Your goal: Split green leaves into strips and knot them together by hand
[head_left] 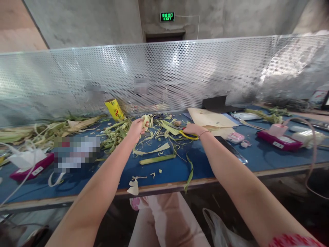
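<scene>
Pinched in my left hand [136,130] is a pale green leaf strip [145,120], its tip rising above the fingers. My right hand [192,129] is closed around yellow-handled scissors [189,136], whose blades point left over the plant scraps; I cannot tell how far the blades are apart. Cut leaf bits and curls lie between the hands. Close to my left hand is a heap of green plant pieces [113,139]. Nearer me, a cut green stalk piece [157,159] and a long pale strip [151,149] rest on the blue table [172,175].
A yellow box [114,109] leans near the perforated metal screen [164,75]. Long leaves [64,128] pile up at left. Brown paper [210,117], a dark phone [231,150] and a pink case [235,137] lie right. Purple power strips [279,141] with cables sit at both sides.
</scene>
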A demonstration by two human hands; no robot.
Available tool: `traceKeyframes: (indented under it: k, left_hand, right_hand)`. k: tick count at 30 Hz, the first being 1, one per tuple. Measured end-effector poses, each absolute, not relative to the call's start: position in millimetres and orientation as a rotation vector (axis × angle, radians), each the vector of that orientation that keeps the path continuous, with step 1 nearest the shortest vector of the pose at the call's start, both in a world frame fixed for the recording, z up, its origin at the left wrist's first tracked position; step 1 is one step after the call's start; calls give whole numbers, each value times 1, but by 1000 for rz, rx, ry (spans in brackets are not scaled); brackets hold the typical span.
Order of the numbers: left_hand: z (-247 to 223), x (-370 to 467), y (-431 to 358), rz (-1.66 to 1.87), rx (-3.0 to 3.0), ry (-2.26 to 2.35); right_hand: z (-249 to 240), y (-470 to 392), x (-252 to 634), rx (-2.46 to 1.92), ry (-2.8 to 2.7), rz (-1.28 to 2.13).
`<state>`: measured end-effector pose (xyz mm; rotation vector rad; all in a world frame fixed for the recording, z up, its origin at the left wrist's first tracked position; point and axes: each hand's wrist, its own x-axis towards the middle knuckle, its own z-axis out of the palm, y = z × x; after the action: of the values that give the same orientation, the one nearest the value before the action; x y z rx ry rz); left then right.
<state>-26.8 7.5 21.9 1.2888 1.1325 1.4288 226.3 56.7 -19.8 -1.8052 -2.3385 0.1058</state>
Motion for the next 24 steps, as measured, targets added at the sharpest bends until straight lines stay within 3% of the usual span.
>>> traceKeyframes:
  k: [6, 13, 19, 24]
  left_hand:
    - [18, -43, 16, 1383, 1852, 1604]
    - [13, -65, 26, 975, 2222, 1951]
    - [6, -72, 32, 784, 2429, 2023]
    - [6, -73, 31, 769, 2421, 2024]
  right_hand:
    - [-13, 50, 230, -2032, -2304, 303]
    - [-12, 51, 231, -2050, -2206, 167]
    - [0, 38, 216, -1751, -2217, -56]
    - [-2, 28, 199, -1546, -2356, -26]
